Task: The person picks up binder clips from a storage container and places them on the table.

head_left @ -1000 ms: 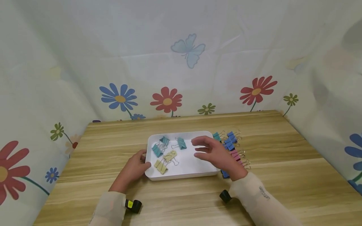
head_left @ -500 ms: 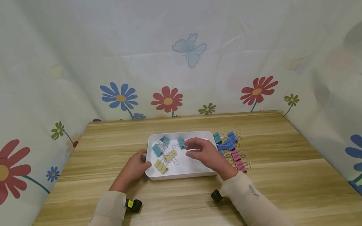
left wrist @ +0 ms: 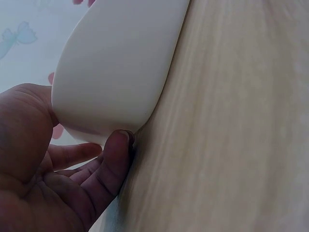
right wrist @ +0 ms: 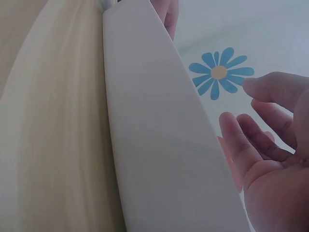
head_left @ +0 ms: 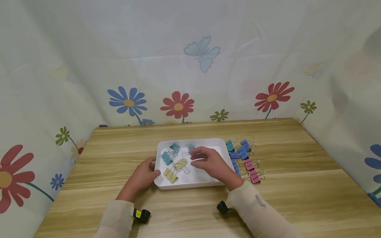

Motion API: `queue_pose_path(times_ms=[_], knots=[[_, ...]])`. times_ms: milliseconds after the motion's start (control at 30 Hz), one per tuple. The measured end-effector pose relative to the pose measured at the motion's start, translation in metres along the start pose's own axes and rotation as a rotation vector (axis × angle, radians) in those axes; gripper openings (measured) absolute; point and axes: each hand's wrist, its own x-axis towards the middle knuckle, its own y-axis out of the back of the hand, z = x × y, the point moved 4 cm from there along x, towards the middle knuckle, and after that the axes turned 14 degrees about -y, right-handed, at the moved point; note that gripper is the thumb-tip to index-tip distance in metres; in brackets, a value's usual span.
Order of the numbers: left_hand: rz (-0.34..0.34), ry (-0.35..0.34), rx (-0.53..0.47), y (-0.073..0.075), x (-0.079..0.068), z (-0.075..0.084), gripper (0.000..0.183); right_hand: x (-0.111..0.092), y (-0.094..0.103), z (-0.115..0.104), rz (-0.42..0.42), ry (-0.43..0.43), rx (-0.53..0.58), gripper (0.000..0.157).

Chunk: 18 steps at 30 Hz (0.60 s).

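Observation:
My left hand (head_left: 143, 173) grips the left end of a white tray (head_left: 202, 179), the thumb at its rim. In the left wrist view, the fingertips (left wrist: 117, 145) press low on the tray's outer wall (left wrist: 111, 63). Over the tray hovers my right hand (head_left: 212, 163), thumb and fingers apart, holding nothing visible. Just beyond its fingertips lies a teal binder clip (head_left: 191, 148), partly hidden. Two more teal binder clips (head_left: 167, 158) and two yellow binder clips (head_left: 171, 175) lie in the tray's left half. In the right wrist view, the right-hand fingers (right wrist: 246, 154) are relaxed above the rim.
Right of the tray, several binder clips lie on the wooden table (head_left: 285, 155): a teal clip (head_left: 230, 145), blue clips (head_left: 242, 152) and two pink clips (head_left: 254, 176). A flower-printed curtain (head_left: 148, 66) surrounds the table's back and sides.
My right hand has moved left over the tray toward the single teal binder clip, uncovering blue and pink clips on the table. The left hand stays on the tray's end.

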Motion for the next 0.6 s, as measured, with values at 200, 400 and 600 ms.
queue_pose_path(times_ms=[200,400,600], knots=[[-0.003,0.011,0.002,0.0,0.001,0.0,0.061,0.002,-0.007,-0.004,0.037,-0.029,-0.03,0.034],[-0.003,0.014,0.007,0.001,0.001,0.002,0.061,0.007,-0.014,-0.003,0.059,-0.054,-0.051,0.03],[-0.002,0.013,0.001,0.001,-0.001,0.002,0.061,0.01,-0.021,-0.003,0.077,-0.088,-0.075,0.027]])
